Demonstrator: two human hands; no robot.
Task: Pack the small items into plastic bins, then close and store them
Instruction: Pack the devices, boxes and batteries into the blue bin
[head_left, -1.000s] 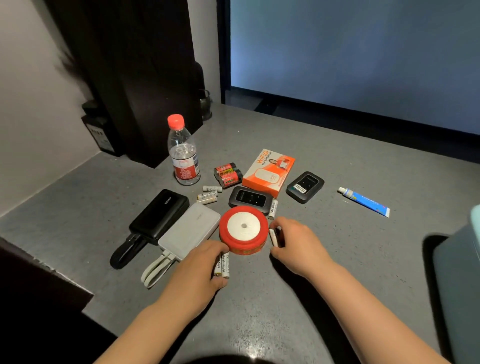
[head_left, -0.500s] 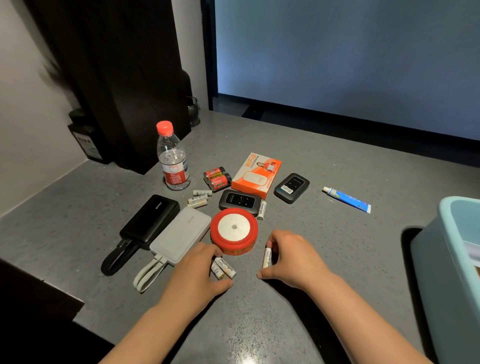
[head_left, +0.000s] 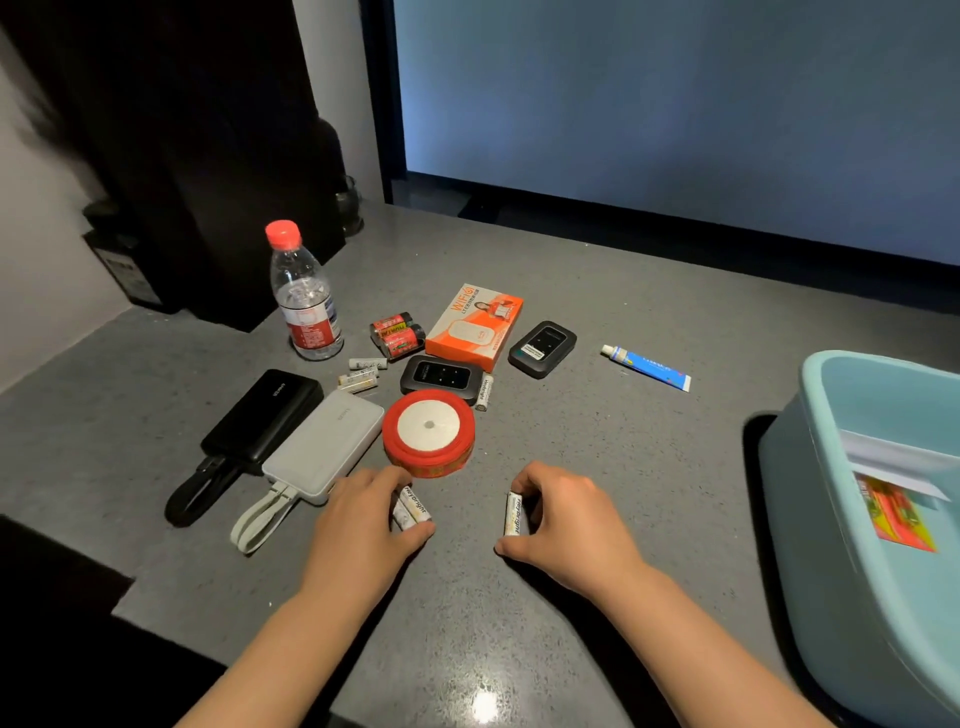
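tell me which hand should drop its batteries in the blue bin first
Probably the right hand. It already grips a battery and is on the same side as the blue bin; the left hand is farther away.

Single head-worn wide-angle view, looking forward and down over a grey table (head_left: 597, 457) at close range; both forearms enter from the bottom edge, wall beyond.

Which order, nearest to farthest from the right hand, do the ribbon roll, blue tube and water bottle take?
From the right hand:
1. Ribbon roll, up-left, by the hands.
2. Blue tube, farther back, to the right.
3. Water bottle, far back-left.
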